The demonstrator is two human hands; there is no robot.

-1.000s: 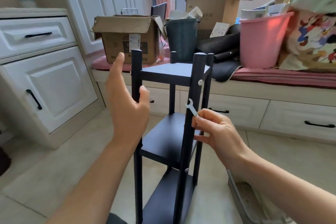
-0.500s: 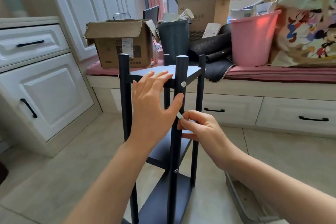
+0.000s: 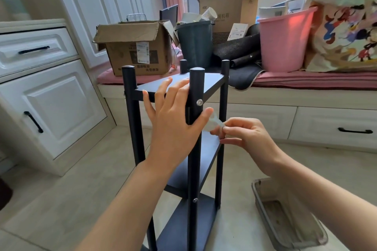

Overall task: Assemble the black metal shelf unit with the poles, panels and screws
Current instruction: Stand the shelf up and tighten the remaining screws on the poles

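Black shelf unit (image 3: 183, 149) stands upright on the tiled floor (image 3: 71, 189), centre of view, w/ four poles and three panels fitted: top panel (image 3: 204, 81), middle panel (image 3: 208, 149), bottom panel (image 3: 183, 226). Front pole (image 3: 194, 159) is nearest the camera; a silver screw (image 3: 199, 102) sits in it at top-panel level and another screw (image 3: 195, 200) lower down, near the bottom panel. Left hand (image 3: 175, 122) is around the front pole just under the top panel: fingers straight and spread, tips lying against the top panel's front edge, thumb on the pole's right side, so the pole sits between thumb and fingers, not a tight curl. Right hand (image 3: 242, 136) is just right of the front pole, about middle-panel height, fingers curled and pinching a small pale flat tool (image 3: 213, 123), prob. the little wrench but blurred; its end is close to the left thumb, can't tell if touching. Behind the unit, a window seat w/ a red cushion (image 3: 306, 79) carries an open cardboard box (image 3: 134, 49), a dark bin (image 3: 195, 43), a pink bucket (image 3: 285, 40) and a printed bag (image 3: 346, 32). White cabinet (image 3: 44, 98) w/ black handles at left. Grey tray (image 3: 289, 216) on the floor at lower right.
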